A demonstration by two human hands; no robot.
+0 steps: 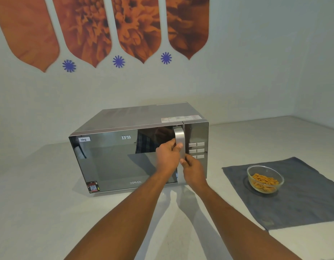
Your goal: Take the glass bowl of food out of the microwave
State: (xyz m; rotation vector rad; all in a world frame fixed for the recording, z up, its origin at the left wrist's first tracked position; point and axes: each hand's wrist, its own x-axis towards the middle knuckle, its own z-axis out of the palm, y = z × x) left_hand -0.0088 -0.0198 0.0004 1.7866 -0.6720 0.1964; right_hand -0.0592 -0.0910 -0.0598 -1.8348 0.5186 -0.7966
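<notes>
A silver microwave (113,158) with a mirrored door stands on the white counter, its door shut flush with the body. Both of my hands hold its vertical metal door handle (179,136). My left hand (167,156) wraps the handle's middle with the thumb on its front. My right hand (193,168) grips the handle just below. A glass bowl (265,178) of orange snack pieces sits on a grey cloth (301,201) to the right of the microwave, apart from both hands.
The button panel (196,150) lies right of the handle. A white wall with orange petal decorations rises behind the microwave. The white counter (40,212) stretches left and in front.
</notes>
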